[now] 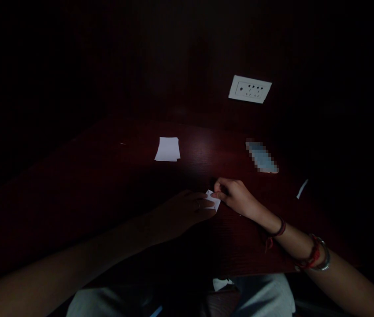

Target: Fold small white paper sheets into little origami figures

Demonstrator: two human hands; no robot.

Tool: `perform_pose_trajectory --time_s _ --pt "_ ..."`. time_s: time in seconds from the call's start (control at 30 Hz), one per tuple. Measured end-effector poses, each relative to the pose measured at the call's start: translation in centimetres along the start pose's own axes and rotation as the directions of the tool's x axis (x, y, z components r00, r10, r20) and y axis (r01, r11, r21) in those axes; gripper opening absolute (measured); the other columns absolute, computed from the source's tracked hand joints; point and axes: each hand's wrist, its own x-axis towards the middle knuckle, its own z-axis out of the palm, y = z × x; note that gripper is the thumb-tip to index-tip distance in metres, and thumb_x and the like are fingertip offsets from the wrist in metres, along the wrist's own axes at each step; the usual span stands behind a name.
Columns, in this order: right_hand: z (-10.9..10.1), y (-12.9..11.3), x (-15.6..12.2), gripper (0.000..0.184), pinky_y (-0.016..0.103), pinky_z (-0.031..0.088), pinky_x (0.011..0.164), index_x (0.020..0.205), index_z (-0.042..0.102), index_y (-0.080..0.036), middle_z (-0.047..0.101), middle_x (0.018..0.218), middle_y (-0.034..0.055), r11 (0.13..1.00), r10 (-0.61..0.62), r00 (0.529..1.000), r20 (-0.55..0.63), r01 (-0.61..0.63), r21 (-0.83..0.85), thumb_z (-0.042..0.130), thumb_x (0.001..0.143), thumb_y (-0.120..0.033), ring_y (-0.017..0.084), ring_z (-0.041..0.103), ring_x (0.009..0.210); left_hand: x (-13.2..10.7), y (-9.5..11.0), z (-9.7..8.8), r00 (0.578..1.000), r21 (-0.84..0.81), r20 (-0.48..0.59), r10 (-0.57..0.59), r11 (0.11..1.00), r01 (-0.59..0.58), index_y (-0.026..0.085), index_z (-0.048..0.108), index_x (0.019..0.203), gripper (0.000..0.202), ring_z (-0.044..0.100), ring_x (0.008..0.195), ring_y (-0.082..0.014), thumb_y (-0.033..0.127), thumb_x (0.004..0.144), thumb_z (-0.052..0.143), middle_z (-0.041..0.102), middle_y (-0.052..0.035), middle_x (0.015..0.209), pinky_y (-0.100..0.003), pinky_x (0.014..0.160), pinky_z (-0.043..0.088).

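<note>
A small piece of folded white paper lies on the dark red table, with crease lines showing near its corners. My left hand rests over its left part, fingers stretched out flat and a ring on one of them. From the right, my right hand meets the paper's upper edge, its fingers curled and its thumb pressed on the sheet. Part of the paper is hidden beneath my left fingers. Beyond both hands sits a short stack of white paper squares, slightly uneven at the edges.
A phone-like flat object, blurred out, lies at the back right. Farther right is a thin white strip. A white socket panel is on the wall behind the table. White scraps show below the table's front edge, between my knees.
</note>
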Motion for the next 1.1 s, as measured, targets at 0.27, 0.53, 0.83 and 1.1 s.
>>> perform_pose_trajectory --time_s 0.27,0.53,0.83,1.1 --pt "-0.02 0.09 -0.02 0.008 0.019 0.035 0.057 0.069 0.053 -0.016 0.055 0.067 -0.0015 0.999 -0.039 0.999 0.003 0.039 0.003 0.054 0.076 -0.02 0.009 0.048 0.06 -0.02 0.17 0.05 1.0 -0.012 0.008 -0.016 1.0 0.016 0.023 0.036 0.122 0.035 0.04 0.113 -0.0155 0.013 0.089 0.034 0.046 -0.0017 0.124 -0.032 0.092 0.026" --pt "0.07 0.34 -0.07 0.008 0.021 0.037 0.061 0.069 0.057 -0.017 0.056 0.069 0.0002 0.999 -0.05 0.999 -0.011 0.05 0.004 0.054 0.077 -0.02 0.01 0.05 0.063 -0.07 -0.2 0.68 1.0 0.012 0.021 -0.012 1.0 0.012 0.027 0.035 0.124 0.041 0.034 0.115 -0.0183 0.012 0.086 0.039 0.043 0.0004 0.126 -0.034 0.092 0.025" --pt "0.01 0.38 -0.24 0.009 0.022 0.039 0.06 0.074 0.061 -0.016 0.059 0.072 0.0016 0.999 -0.041 0.999 -0.002 0.041 0.021 0.054 0.077 -0.021 0.011 0.052 0.064 -0.16 -0.24 0.89 1.0 0.042 -0.001 -0.004 0.999 0.004 0.027 0.037 0.123 0.04 0.034 0.116 -0.0195 0.013 0.085 0.04 0.044 0.0004 0.125 -0.034 0.09 0.028" --pt "0.06 0.43 -0.41 0.014 0.023 0.042 0.065 0.075 0.064 -0.018 0.062 0.075 0.0026 0.993 -0.12 0.992 -0.027 0.12 0.011 0.052 0.079 -0.023 0.012 0.056 0.069 -0.08 0.12 0.31 0.999 -0.003 0.032 -0.007 1.0 0.007 0.026 0.033 0.125 0.038 0.033 0.116 -0.018 0.015 0.089 0.035 0.043 0.0014 0.127 -0.034 0.093 0.026"
